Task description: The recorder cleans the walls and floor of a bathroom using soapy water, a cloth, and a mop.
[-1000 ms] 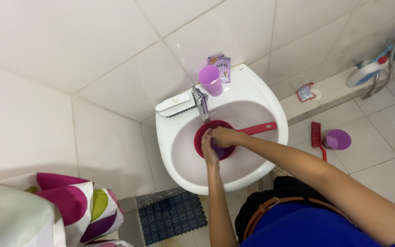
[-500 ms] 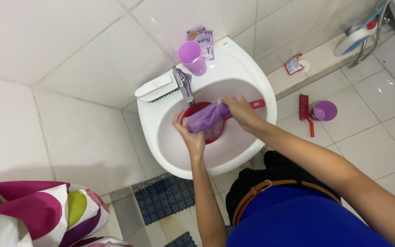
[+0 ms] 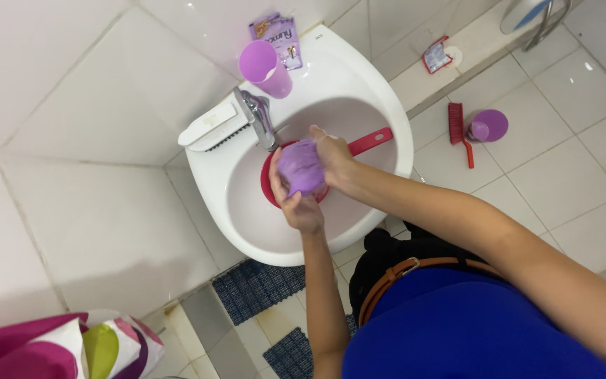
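Both hands (image 3: 315, 179) gripping purple cloth (image 3: 301, 166), red dipper (image 3: 369, 142) (mostly hidden)

The purple cloth (image 3: 301, 168) hides most of the red dipper (image 3: 362, 145), and the frame's top edge crops the sachet (image 3: 278, 34)

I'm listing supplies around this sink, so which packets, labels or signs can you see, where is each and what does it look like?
Flat purple sachet: lies on the white sink's back rim, behind the purple plastic cup; rectangular, with pale print.
Small red and white packet: lies on the tiled ledge right of the sink; squarish, looks torn open.
No signs or screens in view.
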